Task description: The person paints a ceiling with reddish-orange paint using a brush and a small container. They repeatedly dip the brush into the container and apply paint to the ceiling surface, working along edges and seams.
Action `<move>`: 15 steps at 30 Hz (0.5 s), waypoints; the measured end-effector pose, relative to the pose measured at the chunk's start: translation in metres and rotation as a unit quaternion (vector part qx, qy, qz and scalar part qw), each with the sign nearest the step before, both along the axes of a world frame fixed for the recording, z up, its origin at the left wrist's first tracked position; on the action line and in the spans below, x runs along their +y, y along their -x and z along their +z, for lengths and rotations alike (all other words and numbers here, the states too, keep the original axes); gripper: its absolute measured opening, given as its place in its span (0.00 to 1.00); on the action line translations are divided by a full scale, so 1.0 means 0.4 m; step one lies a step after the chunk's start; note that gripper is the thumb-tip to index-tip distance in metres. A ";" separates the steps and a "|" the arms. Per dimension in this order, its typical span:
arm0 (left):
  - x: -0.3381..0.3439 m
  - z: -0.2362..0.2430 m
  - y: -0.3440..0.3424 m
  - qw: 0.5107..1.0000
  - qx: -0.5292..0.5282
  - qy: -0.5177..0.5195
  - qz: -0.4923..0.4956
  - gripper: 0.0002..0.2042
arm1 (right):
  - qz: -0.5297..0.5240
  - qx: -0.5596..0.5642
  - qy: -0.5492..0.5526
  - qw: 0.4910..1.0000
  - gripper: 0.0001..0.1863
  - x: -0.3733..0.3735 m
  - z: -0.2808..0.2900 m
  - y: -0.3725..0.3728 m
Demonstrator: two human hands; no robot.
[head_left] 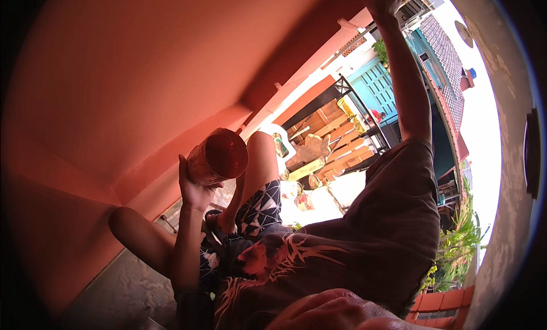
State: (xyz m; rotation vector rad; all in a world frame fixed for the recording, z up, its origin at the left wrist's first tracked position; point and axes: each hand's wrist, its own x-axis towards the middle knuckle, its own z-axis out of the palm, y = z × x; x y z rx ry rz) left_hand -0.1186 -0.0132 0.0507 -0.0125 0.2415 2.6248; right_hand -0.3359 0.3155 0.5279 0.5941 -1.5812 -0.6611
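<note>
My left hand (196, 189) is wrapped around the side and base of a round, open-topped tin (212, 164). The tin is tilted, and its inside looks dark red; I cannot make out how full it is. Stretched far up, my right arm ends in my right hand (385, 1) at the top edge of the view, close to the edge of the orange-red wall (142, 62). Those fingers look curled, but the hand is dark and partly cut off, so what it grips is hidden.
My bent knees, in patterned shorts (259, 213), are near the wall's foot. Beyond stand a black metal gate (364, 111), wooden planks (342, 153), a turquoise building (373, 88) and green plants (456, 247). Grey concrete floor (134, 290) lies at lower left.
</note>
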 end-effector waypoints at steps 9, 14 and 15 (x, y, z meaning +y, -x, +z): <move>-0.042 0.015 0.020 0.998 0.046 -0.027 0.029 0.37 | -0.044 -0.401 0.012 0.915 0.12 0.048 -0.907 -0.040; -0.069 -0.045 0.025 0.999 -0.028 0.013 0.040 0.36 | -0.147 -0.498 0.056 0.853 0.10 -0.013 -1.019 -0.052; -0.069 -0.038 0.025 0.999 -0.023 0.025 0.036 0.35 | -0.116 -0.511 0.128 0.842 0.11 -0.003 -0.985 -0.043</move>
